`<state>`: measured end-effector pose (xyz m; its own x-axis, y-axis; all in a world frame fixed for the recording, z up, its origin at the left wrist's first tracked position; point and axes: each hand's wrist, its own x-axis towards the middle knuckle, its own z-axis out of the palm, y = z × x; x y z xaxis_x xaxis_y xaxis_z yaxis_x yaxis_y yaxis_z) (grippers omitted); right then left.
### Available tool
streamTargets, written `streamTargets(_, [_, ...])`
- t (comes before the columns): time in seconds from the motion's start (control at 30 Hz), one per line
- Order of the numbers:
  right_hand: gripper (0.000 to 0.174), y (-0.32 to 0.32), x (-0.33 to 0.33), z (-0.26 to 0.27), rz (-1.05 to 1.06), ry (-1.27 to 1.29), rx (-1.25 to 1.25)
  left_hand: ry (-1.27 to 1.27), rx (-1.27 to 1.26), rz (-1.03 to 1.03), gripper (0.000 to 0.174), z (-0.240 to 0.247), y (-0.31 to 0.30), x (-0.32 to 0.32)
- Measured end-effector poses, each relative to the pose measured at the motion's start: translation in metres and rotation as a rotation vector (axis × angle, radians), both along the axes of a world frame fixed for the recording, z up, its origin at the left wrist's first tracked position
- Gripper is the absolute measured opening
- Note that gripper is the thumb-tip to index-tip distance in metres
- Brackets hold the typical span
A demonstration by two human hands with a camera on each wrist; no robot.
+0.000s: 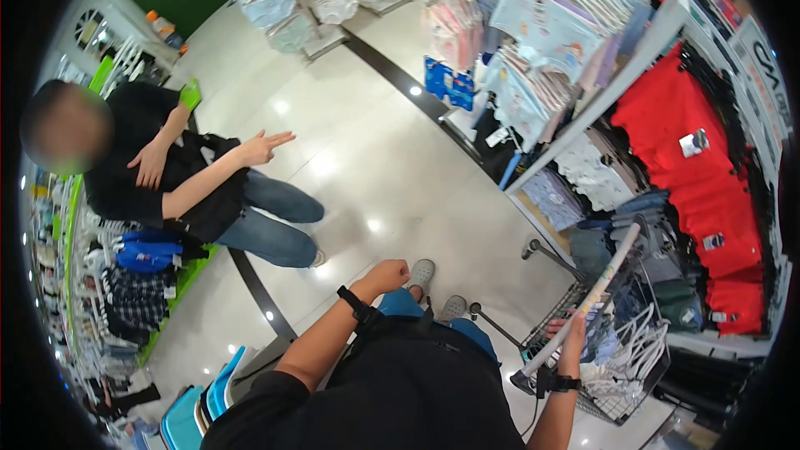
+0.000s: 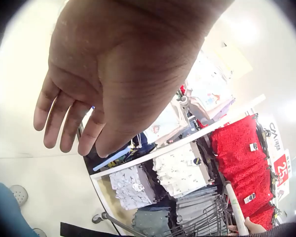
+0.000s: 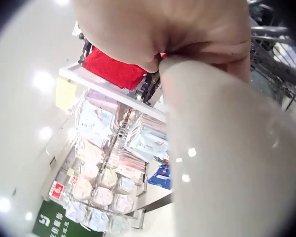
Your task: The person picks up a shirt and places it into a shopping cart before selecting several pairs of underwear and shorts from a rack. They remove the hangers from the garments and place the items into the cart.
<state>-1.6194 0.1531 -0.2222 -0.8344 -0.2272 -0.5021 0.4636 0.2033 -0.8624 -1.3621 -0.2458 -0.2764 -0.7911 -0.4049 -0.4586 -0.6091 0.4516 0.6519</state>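
The right hand (image 1: pixel 570 335) grips the pale handle (image 1: pixel 611 273) of a wire shopping cart (image 1: pixel 618 413). White hangers (image 1: pixel 640 348) and some clothes lie in the cart. Seen from the right wrist, the hand (image 3: pixel 187 29) is wrapped over the handle (image 3: pixel 227 143), which fills much of the view. The left hand (image 1: pixel 386 277) is in front of the body, away from the cart and touching nothing. In the left wrist view, the same hand (image 2: pixel 108 74) hangs with relaxed, nearly straight fingers.
A person in black (image 1: pixel 142 150) stands on the left, one hand held out with fingers extended. Racks of red clothes (image 1: pixel 687 167) and pale clothes (image 1: pixel 542 21) line the right side. Blue stacked items (image 1: pixel 182 421) stand at lower left. Glossy floor (image 1: pixel 375 158) lies between.
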Motion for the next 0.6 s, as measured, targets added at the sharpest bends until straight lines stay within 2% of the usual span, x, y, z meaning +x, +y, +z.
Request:
streamTargets(0.23, [0.052, 0.023, -0.028, -0.033, 0.209, 0.159, 0.266, -0.109, -0.005, 0.219, 0.028, -0.027, 0.003, 0.068])
streamTargets(0.33, [0.051, 0.017, -0.031, -0.037, 0.17, 0.227, 0.318, -0.176, -0.055, 0.27, 0.031, -0.064, 0.011, 0.12])
streamTargets(0.37, [0.049, 0.01, -0.03, -0.024, 0.175, 0.184, 0.299, -0.211, -0.055, 0.301, 0.031, -0.073, 0.017, 0.137])
streamTargets(0.5, [0.049, 0.01, -0.039, -0.032, 0.185, 0.194, 0.31, -0.303, -0.063, 0.415, 0.032, -0.122, 0.052, 0.212])
streamTargets(0.6, [0.053, 0.019, -0.049, -0.05, 0.248, 0.392, 0.431, -0.344, -0.042, 0.524, 0.033, -0.147, 0.087, 0.261])
